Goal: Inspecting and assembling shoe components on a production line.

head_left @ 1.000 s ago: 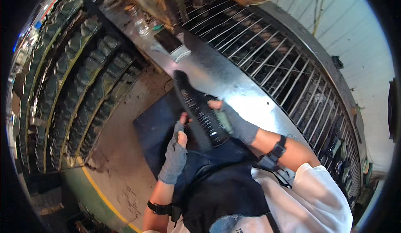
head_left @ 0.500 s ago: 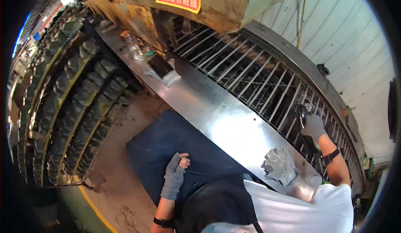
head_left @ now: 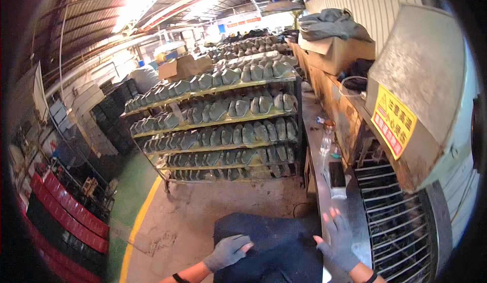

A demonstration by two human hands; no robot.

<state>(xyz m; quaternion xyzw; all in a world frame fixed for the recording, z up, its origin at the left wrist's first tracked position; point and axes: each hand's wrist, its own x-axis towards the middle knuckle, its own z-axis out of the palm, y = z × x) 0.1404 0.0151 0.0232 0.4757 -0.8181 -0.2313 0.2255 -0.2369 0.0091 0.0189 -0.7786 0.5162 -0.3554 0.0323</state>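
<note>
My left hand [head_left: 227, 253], in a grey glove with bare fingertips, is over the dark apron [head_left: 266, 232] on my lap. Its fingers are loosely curled together and nothing shows in them. My right hand [head_left: 339, 240], gloved the same way, is over the edge of the metal bench [head_left: 358, 227], fingers spread and thumb apart, holding nothing. Just beyond its fingertips, a dark flat rectangular object [head_left: 337, 173] lies on a pale cloth [head_left: 338, 193]. A clear bottle [head_left: 325, 140] with an orange-brown cap stands farther along the bench.
A tall rack [head_left: 218, 128] of dark shoe-shaped pieces stands ahead. Right of the bench runs a barred metal grate [head_left: 395, 222], leading under a metal hood [head_left: 418, 75] with a yellow and red warning label. A cardboard box [head_left: 332, 54] with grey cloth sits far right.
My view has swung up toward the rack. My right hand has left the grate, where it held a dark shiny object, and is now empty over the bench edge. My left hand stays by the apron.
</note>
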